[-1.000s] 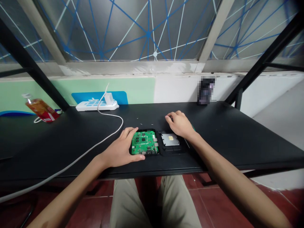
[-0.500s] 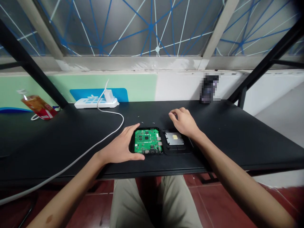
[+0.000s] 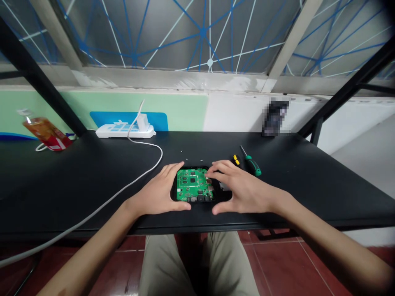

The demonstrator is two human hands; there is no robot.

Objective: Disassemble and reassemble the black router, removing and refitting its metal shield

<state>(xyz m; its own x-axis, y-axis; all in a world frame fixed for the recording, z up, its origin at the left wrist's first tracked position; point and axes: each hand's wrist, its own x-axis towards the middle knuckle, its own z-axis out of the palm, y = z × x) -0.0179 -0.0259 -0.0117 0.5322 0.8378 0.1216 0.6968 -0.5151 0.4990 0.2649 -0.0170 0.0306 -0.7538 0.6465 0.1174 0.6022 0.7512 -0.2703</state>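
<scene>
A green circuit board [image 3: 193,185] lies in an open black plastic case [image 3: 197,202] near the table's front edge. My left hand [image 3: 159,189] wraps the case's left side, with its fingers at the far corner and its thumb along the near edge. My right hand [image 3: 243,187] is on the other side, thumb and fingers wide apart, fingertips by the board's right edge. Beneath that hand is the second case half, with a metal plate [image 3: 225,186] mostly hidden. Whether the right fingers touch the board I cannot tell.
Behind my right hand lie a green-handled screwdriver [image 3: 253,164] and a small yellow-and-black object [image 3: 236,160]. Tiny screws [image 3: 187,159] are scattered beyond the case. A white power strip [image 3: 115,131], its cable [image 3: 123,187], a bottle [image 3: 46,131] and a blurred dark object [image 3: 274,117] stand farther out.
My right hand has come down and left from above the table to the board's right side, its fingers spreading. This uncovers the screwdriver and the yellow-and-black object. My left hand stays on the case.
</scene>
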